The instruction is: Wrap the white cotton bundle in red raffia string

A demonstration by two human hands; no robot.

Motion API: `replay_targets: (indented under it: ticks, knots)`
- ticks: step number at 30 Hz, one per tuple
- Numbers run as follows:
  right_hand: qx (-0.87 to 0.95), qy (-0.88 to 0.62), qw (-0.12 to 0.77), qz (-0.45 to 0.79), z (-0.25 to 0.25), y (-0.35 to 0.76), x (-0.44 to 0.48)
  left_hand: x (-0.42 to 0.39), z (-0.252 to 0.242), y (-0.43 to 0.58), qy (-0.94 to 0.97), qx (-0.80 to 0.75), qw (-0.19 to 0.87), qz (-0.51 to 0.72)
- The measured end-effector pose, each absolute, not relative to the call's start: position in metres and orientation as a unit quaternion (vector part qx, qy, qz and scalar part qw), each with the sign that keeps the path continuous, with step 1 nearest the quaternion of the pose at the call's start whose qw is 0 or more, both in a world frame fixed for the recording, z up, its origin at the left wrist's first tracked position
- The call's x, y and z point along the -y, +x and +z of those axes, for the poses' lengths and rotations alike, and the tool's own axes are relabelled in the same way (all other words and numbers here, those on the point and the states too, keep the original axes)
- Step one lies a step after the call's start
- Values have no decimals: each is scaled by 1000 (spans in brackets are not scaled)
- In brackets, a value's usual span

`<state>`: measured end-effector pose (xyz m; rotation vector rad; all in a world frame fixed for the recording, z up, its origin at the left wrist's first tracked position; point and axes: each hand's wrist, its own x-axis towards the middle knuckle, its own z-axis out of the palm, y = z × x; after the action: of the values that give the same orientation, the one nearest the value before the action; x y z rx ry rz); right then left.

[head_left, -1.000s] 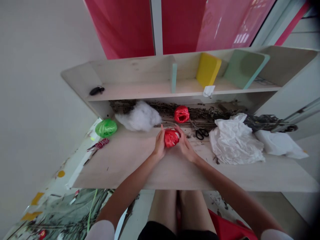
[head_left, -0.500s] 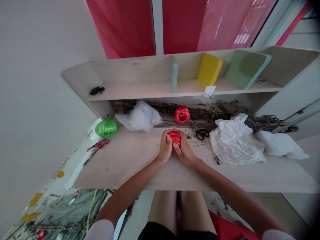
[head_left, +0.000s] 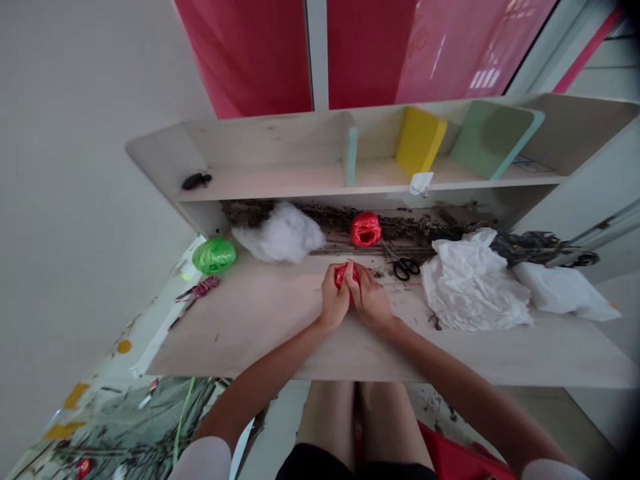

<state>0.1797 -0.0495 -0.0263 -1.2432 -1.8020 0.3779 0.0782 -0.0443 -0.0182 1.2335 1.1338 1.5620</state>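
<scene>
Head view shows the left hand (head_left: 334, 298) and right hand (head_left: 369, 298) curled closed together, pinching a small red plastic twine ball (head_left: 346, 275) over the pale wooden board (head_left: 250, 327), where a slackened grip could let it roll toward the scissors (head_left: 403, 268) at 2 o'clock and snag.

desk (head_left: 240, 333): green raffia ball (head_left: 214, 256) just beside white cotton wadding (head_left: 278, 233) | dried twigs (head_left: 415, 228) along back, second red raffia ball (head_left: 365, 229) lying on them | black-handled scissors (head_left: 403, 268) near | crumpled white plastic sheet (head_left: 475, 283) at right | upper shelf (head_left: 270, 181): black toy insect (head_left: 197, 181), yellow block (head_left: 421, 141)
</scene>
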Motion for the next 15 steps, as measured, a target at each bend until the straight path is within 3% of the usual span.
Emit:
replay_targets:
  ticks: [4,11,15]
  knots:
    - [726,-498,452,140,-22,181,52,44,-14,79,467,-436,453,621]
    - [747,-446,487,82,-16,183,54,41,-14,85,311,-364,660,579]
    - [770,-414,483,47,-19,178,51,39,-14,88,258,-344,688,585]
